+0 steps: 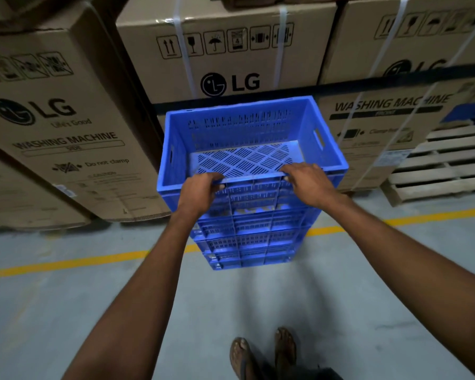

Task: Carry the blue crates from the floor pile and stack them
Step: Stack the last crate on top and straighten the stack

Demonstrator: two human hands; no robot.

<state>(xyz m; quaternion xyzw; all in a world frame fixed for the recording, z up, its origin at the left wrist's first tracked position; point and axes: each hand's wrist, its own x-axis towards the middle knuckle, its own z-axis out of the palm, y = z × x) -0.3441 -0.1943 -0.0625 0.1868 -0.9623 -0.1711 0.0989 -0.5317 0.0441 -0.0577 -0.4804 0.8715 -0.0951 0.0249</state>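
A tall stack of blue crates (254,237) stands on the grey floor in front of me. The top blue crate (242,124) is empty, with a slotted base and side handle holes. Both hands grip its near rim. My left hand (199,194) curls over the rim at the left, fingers inside the crate. My right hand (309,183) holds the same rim further right. The floor pile of crates is not in view.
Large LG washing machine cartons (225,50) form a wall right behind the stack, with more at the left (52,127). Wooden pallets (439,163) are piled at the right. A yellow line (66,263) crosses the floor. My sandalled feet (263,352) stand below.
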